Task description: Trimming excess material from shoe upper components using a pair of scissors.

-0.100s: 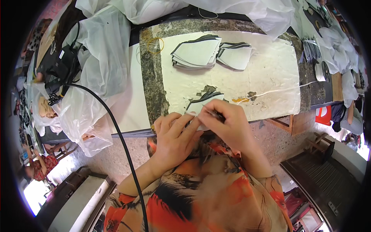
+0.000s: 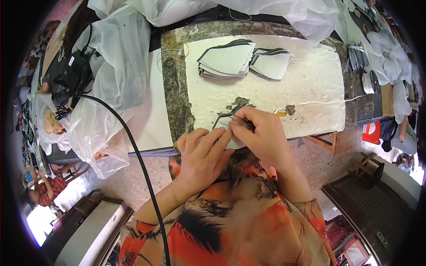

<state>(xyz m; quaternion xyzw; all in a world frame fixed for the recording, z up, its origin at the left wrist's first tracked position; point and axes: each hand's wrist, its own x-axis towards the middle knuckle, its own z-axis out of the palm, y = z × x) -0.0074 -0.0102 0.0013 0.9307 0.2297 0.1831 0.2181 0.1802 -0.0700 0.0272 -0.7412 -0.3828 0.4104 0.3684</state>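
A white piece with a dark edge [image 2: 222, 120] lies at the near edge of the board, partly hidden by both my hands. My left hand [image 2: 199, 148] rests on its near left side, fingers stretched out and slightly spread. In the pinched fingers of my right hand [image 2: 264, 128] is a slim metal tool with a dark part [image 2: 242, 119]. Its tip is over the piece near the dark edge; the exact kind is hard to make out. Farther up sit a larger stack of white, dark-edged pieces [image 2: 225, 60] and a smaller stack [image 2: 271, 64].
A pale sheet [image 2: 315, 84] covers the worn board [image 2: 175, 95]. White cord [image 2: 319, 102] runs across it from a spool [image 2: 369, 83] at right. A yellow ring [image 2: 179, 52] lies at upper left. Plastic bags [image 2: 117, 62] crowd the left; a black cable [image 2: 133, 144] hangs in front.
My right hand has shifted slightly and turned, so the metal tool and more of the dark-edged piece show. My left hand stays nearly still on the piece.
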